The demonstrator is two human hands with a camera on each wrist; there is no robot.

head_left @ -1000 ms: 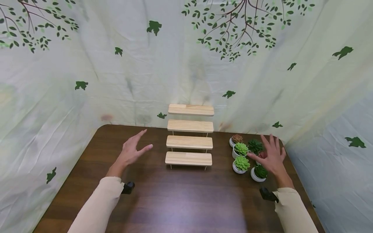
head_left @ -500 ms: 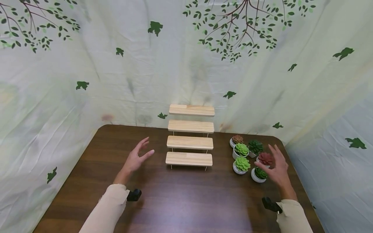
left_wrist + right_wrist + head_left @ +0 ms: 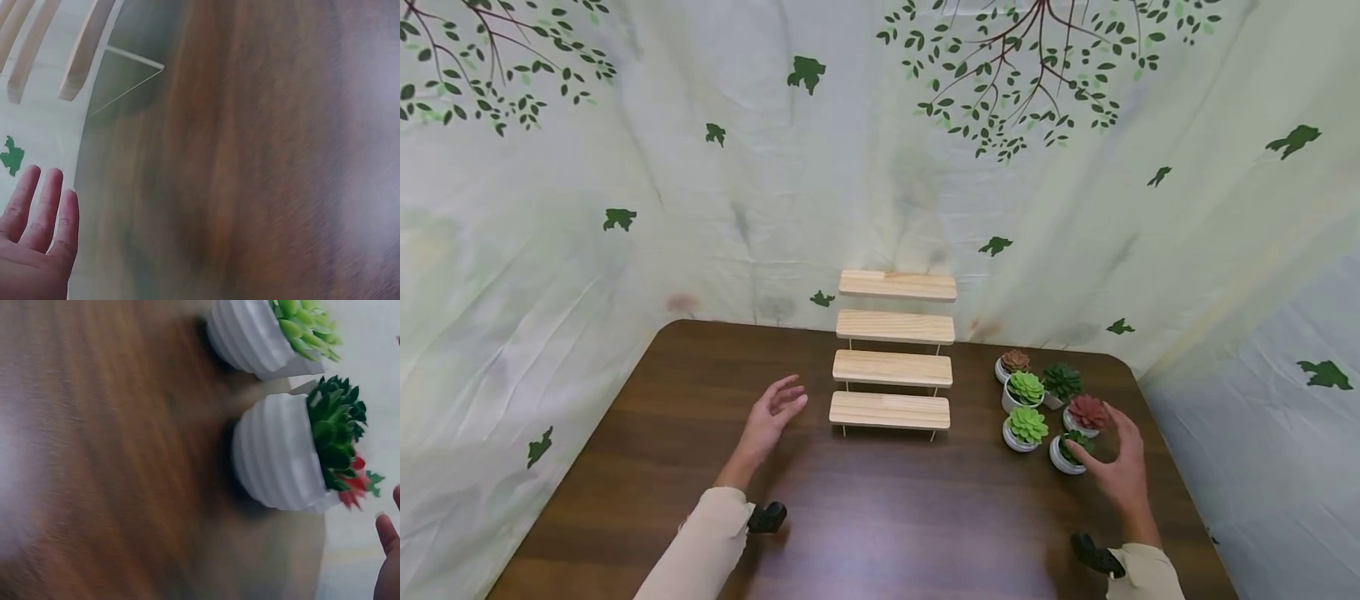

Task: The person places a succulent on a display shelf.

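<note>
Dark-green succulent (image 3: 331,434), in a ribbed white pot (image 3: 278,453), is set at the near end of a cluster on the right part of the tabletop (image 3: 880,533), close to the right hand (image 3: 1122,467). That hand is spread, thumb and fingers well apart, with nothing gripped; the thumb is seen over the leaves from the head view, but whether they are touched cannot be told. The left hand (image 3: 775,412) is raised near the wooden shelf (image 3: 891,411), its fingers relaxed and nothing held. The two hands are separated widely.

The tabletop is finished in dark-brown wood grain, and its far edge is met by a pale cloth backdrop (image 3: 865,167), printed with leafy branches and scattered green leaves. Beside the pot are grouped a red succulent (image 3: 1086,412), a second dark-green plant (image 3: 1062,382), two light-green succulents (image 3: 1028,423) and a brown succulent (image 3: 1015,360).

The pot is stood upright, with its leaves pointed upward and its axis set vertical to the tabletop. The shelf's four boards are stepped up toward the backdrop, their long axes laid from left to right.
</note>
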